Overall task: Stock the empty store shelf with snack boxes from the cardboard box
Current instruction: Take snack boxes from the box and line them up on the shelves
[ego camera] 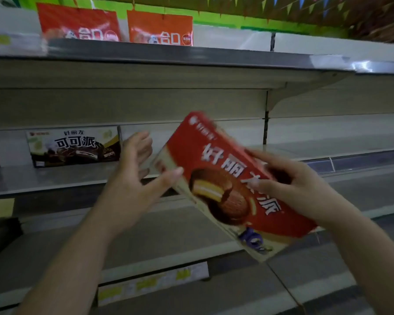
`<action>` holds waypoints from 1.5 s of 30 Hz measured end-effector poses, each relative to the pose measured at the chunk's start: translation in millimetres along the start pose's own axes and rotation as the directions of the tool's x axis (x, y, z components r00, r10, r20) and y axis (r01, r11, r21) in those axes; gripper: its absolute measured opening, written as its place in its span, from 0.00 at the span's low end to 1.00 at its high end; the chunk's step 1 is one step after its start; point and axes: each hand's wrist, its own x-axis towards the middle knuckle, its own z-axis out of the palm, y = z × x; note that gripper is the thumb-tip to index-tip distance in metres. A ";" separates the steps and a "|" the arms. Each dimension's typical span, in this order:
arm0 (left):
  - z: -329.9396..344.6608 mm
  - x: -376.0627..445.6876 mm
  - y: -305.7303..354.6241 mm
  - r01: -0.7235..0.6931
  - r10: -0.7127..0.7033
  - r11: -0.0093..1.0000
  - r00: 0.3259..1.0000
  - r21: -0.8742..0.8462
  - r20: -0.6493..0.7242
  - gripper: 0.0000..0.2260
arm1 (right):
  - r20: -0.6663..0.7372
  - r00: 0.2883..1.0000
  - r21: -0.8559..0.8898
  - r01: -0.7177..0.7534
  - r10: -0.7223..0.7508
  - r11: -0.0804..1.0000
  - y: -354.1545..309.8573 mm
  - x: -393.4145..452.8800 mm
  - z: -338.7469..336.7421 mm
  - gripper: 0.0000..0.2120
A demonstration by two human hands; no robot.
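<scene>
Red snack box held tilted in mid-air before the middle shelf.

The red snack box [225,185] is gripped at its right edge by the right hand [298,185], while the left hand [132,176], fingers spread, steadies its left side with the thumb, likely to square it up. Its long axis slants upper-left to lower-right, printed face toward the camera. Beyond it, the dark snack box [74,146] stands near the back left of the middle shelf [43,178], and orange bags [159,28] stand on the top shelf [191,57].

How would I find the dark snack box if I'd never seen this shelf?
Look at the middle shelf under the two red bags. At its left stands the dark box, alone. It is brown-black with a cut-open chocolate pie, unlike the tilted red box in the hands.
</scene>
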 end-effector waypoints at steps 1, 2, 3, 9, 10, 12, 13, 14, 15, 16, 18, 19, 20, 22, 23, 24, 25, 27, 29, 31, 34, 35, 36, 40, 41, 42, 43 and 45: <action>1.6 4.8 3.8 0.013 -0.014 1.000 0.999 0.022 0.044 0.45 | 0.088 0.996 -0.143 0.024 -0.011 0.990 -4.8 4.0 -5.0 0.28; 3.5 7.4 6.9 0.032 -0.035 0.999 0.996 0.033 0.084 0.46 | 0.166 0.986 -0.243 0.052 -0.011 0.969 -9.2 8.5 -8.0 0.28; 5.3 8.6 8.6 0.054 -0.057 0.998 0.990 0.029 0.126 0.46 | 0.225 0.974 -0.308 0.072 -0.001 0.949 -11.7 12.6 -10.2 0.28; 16.0 5.6 -2.8 0.187 -0.179 0.886 0.982 -0.424 0.060 0.38 | 0.223 0.974 -0.489 0.146 -0.039 0.860 -29.7 20.0 -11.4 0.26; 18.9 5.0 -2.1 0.196 -0.203 0.858 0.978 -0.475 0.037 0.35 | 0.170 0.984 -0.518 0.139 -0.057 0.844 -32.7 20.9 -14.6 0.26; 21.8 9.1 0.0 0.211 -0.256 0.814 0.967 -0.542 -0.007 0.26 | -0.003 0.995 -0.516 0.086 -0.102 0.852 -34.1 21.3 -24.6 0.27; 19.2 12.1 -0.9 0.211 -0.286 0.793 0.957 -0.571 -0.043 0.22 | -0.104 0.989 -0.452 0.047 -0.105 0.891 -31.8 21.7 -27.8 0.29; 15.6 16.1 -1.0 0.207 -0.311 0.776 0.948 -0.596 -0.075 0.20 | -0.189 0.979 -0.322 0.008 -0.072 0.947 -28.5 22.2 -29.0 0.30; 12.0 20.1 -1.7 0.211 -0.330 0.765 0.940 -0.608 -0.089 0.20 | -0.234 0.972 -0.121 -0.018 -0.011 0.992 -24.5 22.9 -27.1 0.33; 7.6 22.5 -1.6 0.223 -0.343 0.760 0.936 -0.610 -0.085 0.21 | -0.226 0.972 0.086 -0.041 0.060 0.995 -20.4 24.9 -21.9 0.34; 1.6 29.0 -0.2 0.253 -0.361 0.760 0.930 -0.598 -0.066 0.26 | -0.180 0.974 0.276 -0.088 0.141 0.957 -12.1 29.4 -8.8 0.33; -2.0 33.5 1.0 0.255 -0.365 0.768 0.928 -0.587 -0.073 0.27 | -0.172 0.974 0.281 -0.097 0.150 0.955 -7.8 33.4 -3.6 0.32; -4.9 38.1 3.5 0.246 -0.358 0.781 0.930 -0.574 -0.089 0.29 | -0.175 0.971 0.292 -0.104 0.160 0.951 -4.4 37.6 0.1 0.30; -13.4 49.3 9.6 0.205 -0.319 0.829 0.937 -0.521 -0.139 0.31 | -0.190 0.965 0.361 -0.103 0.181 0.927 -1.7 49.9 6.4 0.27; -17.6 56.4 11.0 0.180 -0.294 0.853 0.942 -0.491 -0.164 0.32 | -0.206 0.962 0.394 -0.086 0.179 0.915 -0.5 57.7 9.4 0.25; -22.9 63.7 11.0 0.155 -0.267 0.870 0.946 -0.468 -0.183 0.32 | -0.230 0.959 0.406 -0.063 0.168 0.912 -1.1 67.8 13.7 0.21; -27.0 71.7 9.7 0.137 -0.245 0.887 0.949 -0.441 -0.198 0.31 | -0.256 0.955 0.407 -0.033 0.149 0.913 -2.3 77.8 17.9 0.17; -31.5 88.5 -0.7 0.147 -0.240 0.921 0.943 -0.360 -0.230 0.28 | -0.300 0.948 0.396 0.020 0.109 0.918 -2.5 100.0 26.1 0.12; -32.8 100.9 -19.2 0.198 -0.262 0.947 0.931 -0.252 -0.253 0.25 | -0.317 0.943 0.377 0.028 0.101 0.926 0.8 120.3 32.3 0.17; -34.8 111.0 -43.5 0.269 -0.300 0.950 0.925 -0.158 -0.232 0.31 | -0.357 0.929 0.374 0.045 0.099 0.927 6.0 137.4 38.2 0.24; -37.2 120.8 -69.8 0.396 -0.395 0.918 0.918 0.014 -0.043 0.24 | -0.420 0.898 0.414 0.061 0.132 0.908 17.4 152.4 46.8 0.28; -37.6 122.8 -74.2 0.435 -0.438 0.898 0.898 0.071 0.035 0.21 | -0.420 0.896 0.425 0.051 0.147 0.904 22.1 156.2 48.2 0.28; -39.0 128.0 -81.4 0.455 -0.465 0.884 0.881 0.110 0.090 0.20 | -0.413 0.897 0.419 0.035 0.156 0.907 26.5 161.8 49.8 0.26; -46.3 143.9 -90.1 0.420 -0.460 0.870 0.881 0.259 0.116 0.18 | -0.421 0.891 0.314 -0.031 0.168 0.949 36.0 184.2 50.9 0.20; -48.9 147.1 -90.2 0.392 -0.445 0.857 0.891 0.335 0.096 0.17 | -0.422 0.889 0.285 -0.053 0.175 0.957 36.8 190.7 51.3 0.20; -51.5 151.4 -91.9 0.358 -0.422 0.842 0.903 0.403 0.079 0.16 | -0.422 0.889 0.255 -0.073 0.179 0.964 37.5 196.6 51.7 0.21; -53.4 154.6 -92.0 0.325 -0.398 0.826 0.915 0.460 0.069 0.16 | -0.418 0.890 0.222 -0.095 0.183 0.970 38.4 203.4 51.9 0.22; -57.0 163.3 -95.5 0.265 -0.354 0.802 0.933 0.536 0.068 0.14 | -0.426 0.882 0.113 -0.166 0.199 0.980 38.4 217.0 51.6 0.23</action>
